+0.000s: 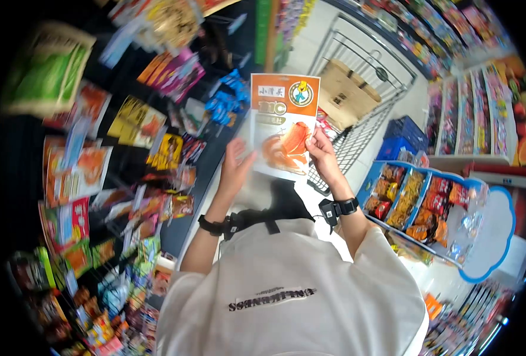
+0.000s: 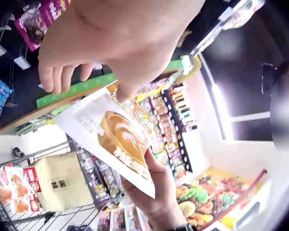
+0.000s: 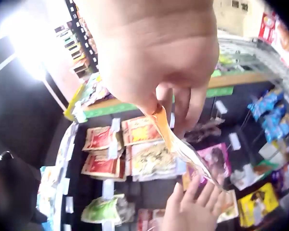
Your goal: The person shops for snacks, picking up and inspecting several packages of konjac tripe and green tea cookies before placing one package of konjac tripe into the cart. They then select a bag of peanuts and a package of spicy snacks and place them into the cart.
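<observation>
A flat orange-and-white snack packet (image 1: 281, 133), printed with a picture of food and a round cartoon badge, is held up in front of the person's body. My right hand (image 1: 323, 155) pinches its right edge between thumb and fingers. Seen edge-on in the right wrist view, the packet (image 3: 169, 137) hangs bent from that grip. Beside its left edge is my left hand (image 1: 237, 163), fingers extended and not gripping. The left wrist view shows the left hand (image 2: 111, 43) close over the packet (image 2: 94, 125), with the right hand (image 2: 151, 192) on the far side.
Hanging snack packets (image 1: 135, 121) fill the rack at left. A wire shopping cart (image 1: 358, 139) ahead holds a brown paper bag (image 1: 346, 92) and red-and-white packets (image 2: 19, 190). At right stand a blue-edged snack bin (image 1: 417, 204), a blue crate (image 1: 402, 142) and a white shelf unit (image 1: 467, 115).
</observation>
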Demonstrator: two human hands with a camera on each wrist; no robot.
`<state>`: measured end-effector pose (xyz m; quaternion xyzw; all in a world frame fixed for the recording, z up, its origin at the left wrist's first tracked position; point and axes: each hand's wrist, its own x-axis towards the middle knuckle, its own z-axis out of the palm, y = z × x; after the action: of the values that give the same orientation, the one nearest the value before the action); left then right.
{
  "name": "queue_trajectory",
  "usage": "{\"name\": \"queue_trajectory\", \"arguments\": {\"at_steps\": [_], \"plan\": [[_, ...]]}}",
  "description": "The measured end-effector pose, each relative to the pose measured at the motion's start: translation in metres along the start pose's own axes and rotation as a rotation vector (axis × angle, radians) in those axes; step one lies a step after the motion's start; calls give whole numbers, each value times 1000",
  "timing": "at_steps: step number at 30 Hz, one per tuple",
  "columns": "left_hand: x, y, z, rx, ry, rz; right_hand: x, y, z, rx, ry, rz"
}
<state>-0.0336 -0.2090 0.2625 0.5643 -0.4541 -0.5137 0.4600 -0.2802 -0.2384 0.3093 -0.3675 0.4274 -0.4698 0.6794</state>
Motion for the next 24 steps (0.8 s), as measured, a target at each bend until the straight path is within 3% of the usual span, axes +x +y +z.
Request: {"name": "queue_trajectory", "arguments": {"at_steps": [1,4,7,12,18,24], "plan": [[-13,31,-15,-211,-63,-141,-3,5,15,45,-79,-27],[-56,70,-63,-496,-94,-170,-18,-7,78,225,-335,62],[-106,100,-92,-466,74,-26,-22,10,121,172,-501,139],[-166,99,-133,-219,260,107,-43,22,189,58,-569,185],[-206,93,-156,-356,312,166,-59,44,226,-145,-589,170],[-229,87,-181,-305,345,166,-71,52,258,-171,-586,163]]}}
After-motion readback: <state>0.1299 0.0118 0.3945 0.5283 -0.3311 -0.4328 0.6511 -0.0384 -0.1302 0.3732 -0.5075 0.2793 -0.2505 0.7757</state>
